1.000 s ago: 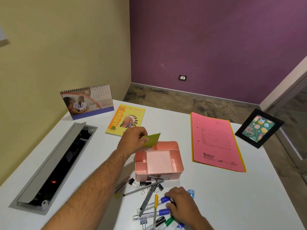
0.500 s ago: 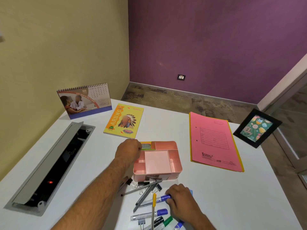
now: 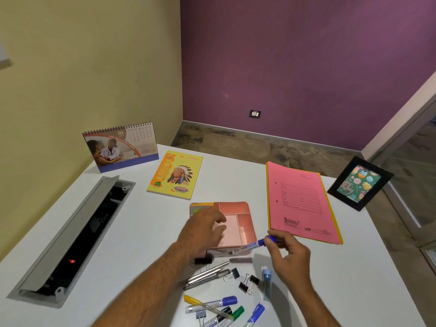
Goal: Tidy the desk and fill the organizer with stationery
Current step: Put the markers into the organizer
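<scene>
Since half a second ago the right hand [image 3: 289,254] has come up off the marker pile and now pinches a blue-capped white marker [image 3: 256,244] between thumb and fingers, holding it tilted in the air just off the near right corner of the pink plastic desk organizer [image 3: 245,212]. The left hand [image 3: 203,228] has slid from the organizer's left edge to over its middle, fingers loose and relaxed, gripping nothing; can't tell if it's actually touching the box.

The organizer sits mid-desk on the white table [image 3: 141,232], with a green and yellow sticky-note pad [image 3: 199,207] tucked in its back left compartment.

Right in front of it is the leftover clutter: a bunch of grey pens [image 3: 207,276], black binder clips [image 3: 247,283], a small light-blue tube [image 3: 266,283], and nearer the person, a heap of more markers [image 3: 224,303] with blue, green and black caps plus a yellow-tipped pen [image 3: 205,305] lying across them.

Further out: a pink paper file folder [image 3: 299,201] to the right, a yellow notebook [image 3: 175,174] with a feathered-headdress picture behind left, a spiral desk calendar [image 3: 121,147] at the back left, a black picture frame [image 3: 359,184] at the far right corner, and an open grey cable hatch [image 3: 75,232] on the left.
</scene>
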